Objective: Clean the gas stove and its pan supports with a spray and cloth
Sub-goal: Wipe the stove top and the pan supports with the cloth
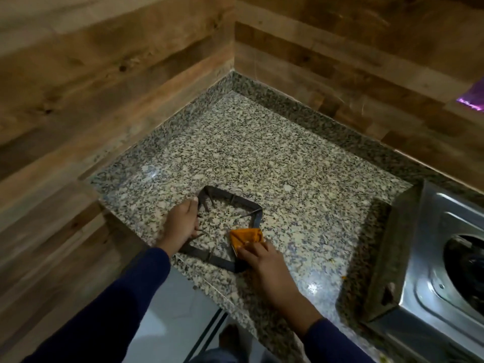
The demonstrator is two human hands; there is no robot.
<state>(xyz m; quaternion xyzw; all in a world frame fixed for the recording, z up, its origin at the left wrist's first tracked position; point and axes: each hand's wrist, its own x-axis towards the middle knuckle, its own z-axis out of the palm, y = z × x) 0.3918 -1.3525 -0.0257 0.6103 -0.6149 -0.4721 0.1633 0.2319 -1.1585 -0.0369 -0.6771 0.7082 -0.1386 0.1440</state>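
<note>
Head view: my left hand [182, 223] grips the left rail of the pan support [227, 226], which lies flat on the granite counter [262, 153], well left of the stove [432, 258]. My right hand [264, 263] presses the soft orange cloth [245, 238] onto its right corner. The frame looks rigid and heavy, best held by a bare rail.

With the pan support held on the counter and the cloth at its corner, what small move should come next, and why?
Probably draw the orange cloth along the pan support's right bar: the right hand presses it at that corner while the left hand steadies the frame.
</note>
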